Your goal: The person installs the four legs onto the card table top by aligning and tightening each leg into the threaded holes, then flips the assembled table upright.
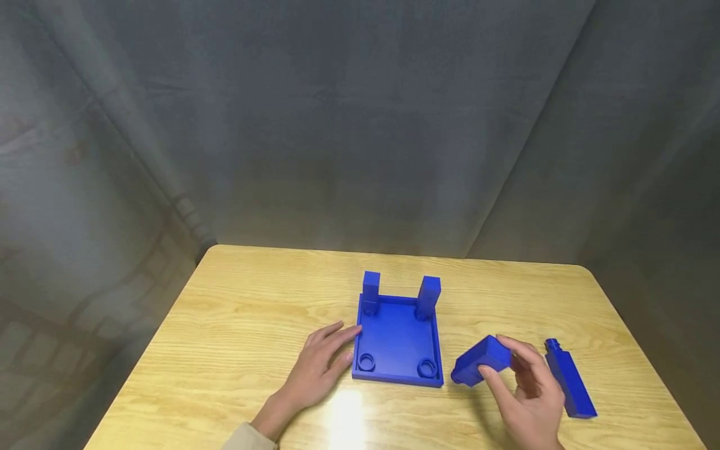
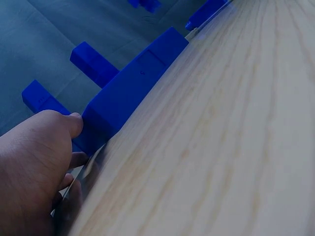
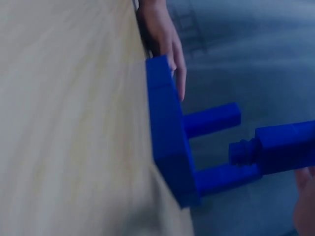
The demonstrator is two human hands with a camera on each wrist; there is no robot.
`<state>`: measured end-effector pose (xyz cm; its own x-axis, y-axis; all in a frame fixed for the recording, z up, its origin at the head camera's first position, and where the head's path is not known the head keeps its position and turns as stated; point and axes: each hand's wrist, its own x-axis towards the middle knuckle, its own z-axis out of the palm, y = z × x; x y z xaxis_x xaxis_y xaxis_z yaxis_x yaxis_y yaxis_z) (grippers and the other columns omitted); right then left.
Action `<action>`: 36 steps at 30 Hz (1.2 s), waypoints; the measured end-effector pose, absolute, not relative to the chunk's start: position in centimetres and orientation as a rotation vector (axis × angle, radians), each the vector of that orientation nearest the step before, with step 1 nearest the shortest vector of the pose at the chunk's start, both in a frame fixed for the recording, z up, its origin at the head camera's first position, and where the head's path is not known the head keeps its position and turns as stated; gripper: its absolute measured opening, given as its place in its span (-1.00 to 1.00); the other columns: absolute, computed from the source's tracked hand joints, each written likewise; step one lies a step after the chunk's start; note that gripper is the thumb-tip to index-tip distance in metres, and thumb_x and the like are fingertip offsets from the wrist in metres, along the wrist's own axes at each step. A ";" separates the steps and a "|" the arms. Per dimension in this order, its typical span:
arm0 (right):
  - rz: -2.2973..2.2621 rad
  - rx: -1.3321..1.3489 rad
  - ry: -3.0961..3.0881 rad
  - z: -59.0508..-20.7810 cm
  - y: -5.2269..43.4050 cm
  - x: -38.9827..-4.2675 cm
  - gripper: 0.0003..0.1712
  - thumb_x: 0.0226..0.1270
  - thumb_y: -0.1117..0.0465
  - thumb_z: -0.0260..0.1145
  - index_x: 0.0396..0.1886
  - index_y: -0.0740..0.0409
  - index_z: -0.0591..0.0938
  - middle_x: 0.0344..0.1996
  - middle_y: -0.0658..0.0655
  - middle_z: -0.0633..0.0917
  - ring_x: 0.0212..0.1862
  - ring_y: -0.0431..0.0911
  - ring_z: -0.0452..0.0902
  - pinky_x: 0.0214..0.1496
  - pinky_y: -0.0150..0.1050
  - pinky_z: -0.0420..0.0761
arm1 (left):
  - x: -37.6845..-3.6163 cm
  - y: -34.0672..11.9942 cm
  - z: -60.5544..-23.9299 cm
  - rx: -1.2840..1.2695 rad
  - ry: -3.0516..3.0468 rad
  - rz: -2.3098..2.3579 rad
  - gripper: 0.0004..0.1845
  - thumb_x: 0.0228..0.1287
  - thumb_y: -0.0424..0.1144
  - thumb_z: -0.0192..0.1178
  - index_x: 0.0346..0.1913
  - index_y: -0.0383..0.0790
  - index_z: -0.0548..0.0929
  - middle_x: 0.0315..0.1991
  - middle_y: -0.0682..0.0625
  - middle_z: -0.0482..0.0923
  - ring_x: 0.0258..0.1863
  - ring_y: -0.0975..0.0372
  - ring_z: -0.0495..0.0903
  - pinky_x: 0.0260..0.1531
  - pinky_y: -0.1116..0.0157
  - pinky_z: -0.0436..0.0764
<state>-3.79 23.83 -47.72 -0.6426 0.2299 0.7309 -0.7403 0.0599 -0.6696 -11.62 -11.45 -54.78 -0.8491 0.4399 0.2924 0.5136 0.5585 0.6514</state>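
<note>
A blue square tray-like base (image 1: 396, 344) lies on the table, with a raised rim. Two blue square legs, one at the far left corner (image 1: 370, 289) and one at the far right (image 1: 429, 295), stand upright in it. Round sockets (image 1: 426, 367) show at its two near corners. My left hand (image 1: 320, 365) rests beside the base, its straight fingers touching the left edge. Between thumb and fingers my right hand (image 1: 529, 394) pinches a third blue leg (image 1: 478, 360), tilted above the table right of the base. The threaded end (image 3: 242, 153) of this leg points toward the base.
Another blue leg (image 1: 570, 384) lies on the table to the right of my right hand, its threaded end pointing away. The wooden table (image 1: 253, 300) ends at a grey curtain (image 1: 349, 125) behind it and at the sides.
</note>
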 end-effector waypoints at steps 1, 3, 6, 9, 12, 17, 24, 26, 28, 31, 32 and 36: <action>1.678 0.554 -1.607 -47.5 23.6 -4.1 -0.43 0.24 0.68 0.54 0.16 0.88 0.50 0.17 0.22 0.78 0.19 -0.11 0.76 0.34 -0.39 0.67 | -11.6 -11.4 -54.8 -0.823 -2.687 -1.173 -0.45 0.69 -0.04 0.20 0.64 0.13 0.53 0.55 0.05 0.57 0.59 -0.15 0.43 0.47 -0.43 0.39; 1.676 0.600 -1.611 -47.2 23.0 -4.7 -0.43 0.26 0.65 0.55 0.18 0.88 0.50 0.16 0.22 0.78 0.18 -0.12 0.75 0.35 -0.38 0.67 | -11.6 -11.4 -54.8 -0.829 -2.674 -1.164 -0.45 0.68 -0.06 0.21 0.63 0.10 0.54 0.54 0.04 0.59 0.57 -0.16 0.44 0.46 -0.43 0.40; 1.705 0.635 -1.614 -46.8 22.1 -5.2 -0.44 0.24 0.70 0.52 0.19 0.85 0.52 0.13 0.21 0.79 0.14 -0.14 0.76 0.33 -0.39 0.68 | -11.5 -11.2 -54.8 -0.840 -2.646 -1.138 -0.46 0.66 -0.09 0.23 0.61 0.07 0.56 0.52 0.03 0.61 0.54 -0.17 0.47 0.44 -0.42 0.42; 1.722 0.630 -1.643 -46.2 21.2 -5.6 -0.43 0.18 0.77 0.49 0.20 0.80 0.55 0.11 0.18 0.79 0.11 -0.17 0.75 0.32 -0.41 0.68 | -11.5 -11.1 -54.8 -0.850 -2.634 -1.133 -0.46 0.66 -0.10 0.24 0.61 0.04 0.57 0.51 0.03 0.62 0.54 -0.17 0.48 0.45 -0.41 0.42; 1.731 0.640 -1.671 -45.7 20.4 -5.8 -0.42 0.17 0.78 0.48 0.21 0.77 0.57 0.11 0.18 0.79 0.11 -0.16 0.74 0.32 -0.41 0.67 | -11.4 -11.1 -54.7 -0.857 -2.644 -1.147 -0.45 0.67 -0.08 0.22 0.62 0.04 0.56 0.53 0.03 0.60 0.55 -0.17 0.47 0.46 -0.41 0.40; 1.711 0.697 -1.675 -45.4 19.1 -6.5 -0.45 0.23 0.66 0.55 0.20 0.75 0.59 0.16 0.18 0.79 0.17 -0.15 0.73 0.33 -0.39 0.68 | -11.4 -11.1 -54.5 -0.859 -2.658 -1.157 -0.45 0.68 -0.06 0.20 0.64 0.07 0.53 0.54 0.03 0.59 0.57 -0.16 0.45 0.49 -0.41 0.37; 1.679 0.734 -1.681 -45.5 16.6 -7.6 -0.47 0.33 0.45 0.63 0.19 0.65 0.66 0.16 0.13 0.80 0.14 -0.20 0.71 0.25 -0.44 0.70 | -11.4 -11.3 -54.5 -0.862 -2.648 -1.148 -0.45 0.68 -0.07 0.21 0.63 0.07 0.54 0.54 0.05 0.59 0.57 -0.14 0.46 0.50 -0.39 0.38; 1.667 0.721 -1.712 -45.5 16.0 -7.9 -0.48 0.32 0.44 0.64 0.19 0.60 0.68 0.15 0.11 0.81 0.13 -0.22 0.70 0.22 -0.46 0.70 | -11.4 -11.3 -54.5 -0.858 -2.649 -1.144 -0.44 0.68 -0.07 0.21 0.63 0.08 0.54 0.54 0.06 0.59 0.57 -0.13 0.46 0.50 -0.38 0.38; 1.655 0.706 -1.756 -45.5 15.4 -8.1 -0.47 0.26 0.50 0.65 0.20 0.54 0.71 0.15 0.08 0.81 0.12 -0.24 0.70 0.21 -0.46 0.71 | -11.4 -11.4 -54.5 -0.852 -2.650 -1.144 -0.44 0.67 -0.06 0.21 0.63 0.08 0.54 0.54 0.05 0.59 0.57 -0.13 0.46 0.50 -0.38 0.38; 1.663 0.686 -1.823 -45.6 14.7 -8.4 -0.39 0.12 0.66 0.62 0.22 0.48 0.72 0.14 0.06 0.81 0.13 -0.25 0.70 0.20 -0.43 0.73 | -11.4 -11.5 -54.5 -0.847 -2.654 -1.145 -0.44 0.68 -0.06 0.22 0.63 0.08 0.54 0.54 0.04 0.59 0.57 -0.14 0.46 0.50 -0.39 0.38; 1.666 0.679 -1.845 -45.7 14.5 -8.5 -0.36 0.07 0.70 0.61 0.22 0.46 0.73 0.14 0.05 0.81 0.13 -0.25 0.70 0.20 -0.42 0.73 | -11.4 -11.5 -54.5 -0.847 -2.655 -1.146 -0.44 0.68 -0.06 0.21 0.63 0.08 0.54 0.54 0.04 0.59 0.57 -0.14 0.45 0.50 -0.39 0.38; 1.670 0.662 -1.894 -46.0 14.0 -9.0 -0.30 0.00 0.76 0.59 0.21 0.41 0.74 0.10 0.02 0.81 0.12 -0.28 0.69 0.19 -0.41 0.74 | -11.4 -11.4 -54.4 -0.855 -2.653 -1.146 -0.45 0.69 -0.06 0.19 0.63 0.07 0.54 0.55 0.04 0.58 0.58 -0.14 0.44 0.49 -0.39 0.40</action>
<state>-9.02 13.99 -46.02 -0.7423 -0.0189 0.6698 -0.6669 0.1181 -0.7358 -11.44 -11.41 -54.42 -0.8317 0.4487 0.3269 0.5456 0.5517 0.6309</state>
